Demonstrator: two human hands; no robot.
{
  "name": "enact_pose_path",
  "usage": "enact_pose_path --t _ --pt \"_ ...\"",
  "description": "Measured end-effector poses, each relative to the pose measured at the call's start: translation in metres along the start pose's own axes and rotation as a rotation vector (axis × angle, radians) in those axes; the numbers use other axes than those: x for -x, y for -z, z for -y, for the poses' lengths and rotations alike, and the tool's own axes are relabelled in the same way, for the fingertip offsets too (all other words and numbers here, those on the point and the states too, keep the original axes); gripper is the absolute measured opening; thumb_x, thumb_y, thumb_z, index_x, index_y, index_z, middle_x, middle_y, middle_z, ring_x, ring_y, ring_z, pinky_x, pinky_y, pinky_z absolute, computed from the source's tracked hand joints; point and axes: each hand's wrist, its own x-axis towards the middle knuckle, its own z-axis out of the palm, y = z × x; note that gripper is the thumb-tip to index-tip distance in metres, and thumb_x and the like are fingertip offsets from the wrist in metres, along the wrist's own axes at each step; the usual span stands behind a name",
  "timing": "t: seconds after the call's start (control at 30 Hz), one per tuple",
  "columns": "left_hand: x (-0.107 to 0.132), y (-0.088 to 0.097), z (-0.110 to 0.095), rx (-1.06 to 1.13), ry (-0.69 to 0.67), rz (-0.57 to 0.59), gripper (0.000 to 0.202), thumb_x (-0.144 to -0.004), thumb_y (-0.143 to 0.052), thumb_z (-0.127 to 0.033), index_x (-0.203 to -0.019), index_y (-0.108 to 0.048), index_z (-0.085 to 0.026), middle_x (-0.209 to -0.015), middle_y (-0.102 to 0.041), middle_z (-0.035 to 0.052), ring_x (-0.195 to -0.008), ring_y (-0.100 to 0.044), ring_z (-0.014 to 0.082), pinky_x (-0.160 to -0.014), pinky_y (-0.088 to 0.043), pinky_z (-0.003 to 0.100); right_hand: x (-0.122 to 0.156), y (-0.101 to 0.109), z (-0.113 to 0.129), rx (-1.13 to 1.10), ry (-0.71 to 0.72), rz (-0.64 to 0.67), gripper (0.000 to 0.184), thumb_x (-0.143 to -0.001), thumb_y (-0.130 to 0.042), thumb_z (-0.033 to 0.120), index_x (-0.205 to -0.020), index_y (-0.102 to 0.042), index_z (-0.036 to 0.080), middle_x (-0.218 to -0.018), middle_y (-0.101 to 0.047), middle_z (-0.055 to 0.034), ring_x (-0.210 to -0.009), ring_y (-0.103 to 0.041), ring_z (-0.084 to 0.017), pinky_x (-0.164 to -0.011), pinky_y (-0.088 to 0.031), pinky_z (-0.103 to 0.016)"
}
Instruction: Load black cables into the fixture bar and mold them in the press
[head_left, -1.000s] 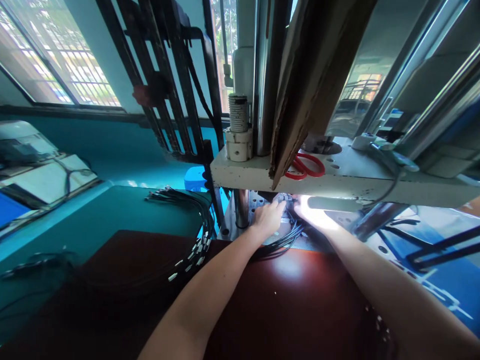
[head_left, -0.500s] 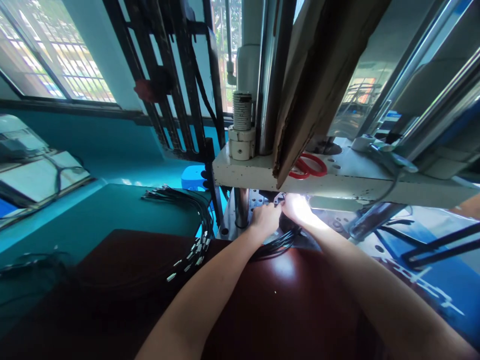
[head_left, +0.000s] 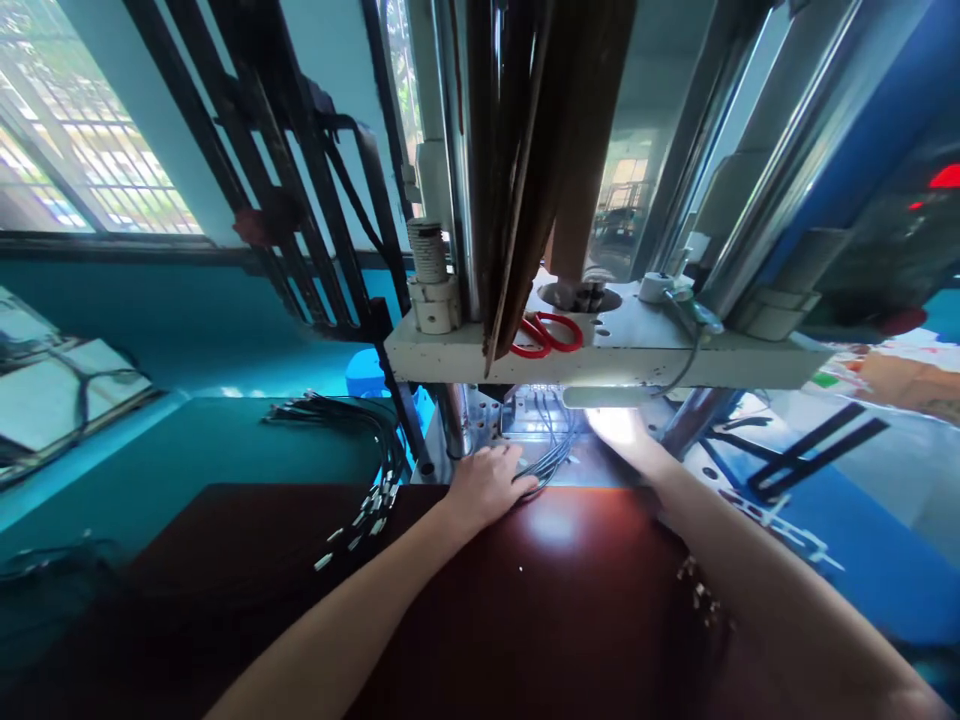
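Head cam: dark cables [head_left: 553, 458] are touched by the left hand [head_left: 486, 482], right hand [head_left: 613, 428] is kinda overexposed, neither grip can be told

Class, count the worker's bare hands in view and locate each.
2. The left bare hand lies at the thin dark cables; the right bare hand is below the thick white metal slab, partly lost in glare.

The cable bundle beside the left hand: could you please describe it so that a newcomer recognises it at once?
Find the white machine plate crossing the picture's middle. Below it, by the thumb of the left hand, lies the dark cable bundle. Unlike the other bundle, farther left with silvery pieces, its strands fan out under the plate.
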Motion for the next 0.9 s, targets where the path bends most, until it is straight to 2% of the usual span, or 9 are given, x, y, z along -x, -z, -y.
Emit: enact_pose_path --t 0.1,0.2,0.37,0.43,0.53,0.63,0.7,0.8,0.9 --pt "0.009 -0.008 -0.006 -0.090 -0.034 0.046 0.034 -0.082 -0.050 -0.046 -0.101 -0.056 -0.018 -0.100 -0.064 0.0103 -0.096 -0.059 0.0291 -0.078 -0.045 0.037 0.009 -0.005 -0.011 -0.031 -0.108 0.085 0.029 -0.091 -0.042 0.023 -0.080 -0.065 0.009 -0.062 -0.066 -0.0073 -0.051 -0.062 -0.016 -0.056 -0.051 -0.028" --pt "0.005 -0.017 -0.020 -0.150 -0.057 0.072 0.023 -0.087 -0.044 -0.033 -0.097 -0.056 -0.017 -0.097 -0.065 0.0099 -0.092 -0.061 0.0265 -0.076 -0.045 0.035 0.009 -0.012 -0.014 -0.041 -0.137 0.142 0.030 -0.089 -0.040 0.020 -0.077 -0.066 0.009 -0.058 -0.066 -0.0074 -0.047 -0.061 -0.015 -0.050 -0.048 -0.023" --pt "-0.001 -0.022 -0.037 -0.196 -0.099 0.036 0.026 -0.087 -0.045 -0.038 -0.095 -0.057 -0.017 -0.095 -0.064 0.0098 -0.092 -0.059 0.0271 -0.076 -0.045 0.037 0.003 -0.001 -0.019 0.119 -0.072 0.101 0.024 -0.078 -0.051 0.016 -0.095 -0.067 0.009 -0.094 -0.068 -0.0182 -0.089 -0.065 -0.028 -0.074 -0.049 -0.032" --pt "-0.005 -0.018 -0.038 -0.188 -0.107 0.012 0.039 -0.081 -0.049 -0.053 -0.095 -0.057 -0.017 -0.096 -0.063 0.0105 -0.092 -0.058 0.0283 -0.076 -0.045 0.038 0.002 0.003 -0.022 0.191 -0.032 0.109 0.025 -0.077 -0.051 0.013 -0.095 -0.067 0.009 -0.097 -0.067 -0.0201 -0.093 -0.063 -0.030 -0.078 -0.048 -0.035" --pt "-0.019 -0.013 -0.037 -0.138 -0.196 -0.127 0.054 -0.078 -0.047 -0.063 -0.104 -0.057 -0.017 -0.110 -0.060 0.0114 -0.103 -0.054 0.0284 -0.084 -0.043 0.040 0.005 0.003 -0.024 0.277 0.042 0.121 0.028 -0.078 -0.047 0.009 -0.097 -0.067 0.008 -0.095 -0.067 -0.0198 -0.090 -0.064 -0.030 -0.076 -0.048 -0.037" --pt "-0.046 -0.011 -0.035 -0.134 -0.373 -0.250 0.056 -0.083 -0.043 -0.057 -0.121 -0.050 -0.016 -0.129 -0.052 0.0112 -0.119 -0.045 0.0260 -0.097 -0.036 0.040 0.008 -0.001 -0.026 0.335 0.120 0.096 0.031 -0.081 -0.041 0.007 -0.101 -0.065 0.007 -0.095 -0.067 -0.0200 -0.088 -0.064 -0.030 -0.075 -0.049 -0.038" --pt "-0.065 -0.012 -0.031 -0.155 -0.457 -0.245 0.055 -0.086 -0.041 -0.054 -0.125 -0.048 -0.016 -0.131 -0.051 0.0106 -0.121 -0.045 0.0249 -0.099 -0.035 0.039 0.010 -0.003 -0.029 0.358 0.175 0.058 0.032 -0.084 -0.037 0.007 -0.103 -0.064 0.006 -0.098 -0.065 -0.0215 -0.093 -0.063 -0.030 -0.077 -0.049 -0.039" --pt "-0.083 -0.016 -0.019 -0.179 -0.480 -0.203 0.051 -0.086 -0.044 -0.051 -0.123 -0.050 -0.016 -0.125 -0.056 0.0108 -0.116 -0.050 0.0246 -0.097 -0.038 0.038 0.011 -0.003 -0.035 0.367 0.304 0.004 0.035 -0.085 -0.035 0.006 -0.107 -0.062 0.007 -0.111 -0.061 -0.0210 -0.109 -0.054 -0.029 -0.089 -0.043 -0.039" --pt "-0.088 -0.020 -0.008 -0.164 -0.489 -0.214 0.053 -0.085 -0.046 -0.049 -0.126 -0.047 -0.016 -0.128 -0.054 0.0110 -0.118 -0.048 0.0244 -0.096 -0.040 0.037 0.010 -0.003 -0.044 0.352 0.471 0.013 0.038 -0.081 -0.038 0.001 -0.108 -0.062 0.011 -0.114 -0.062 -0.0146 -0.111 -0.053 -0.023 -0.094 -0.041 -0.034"
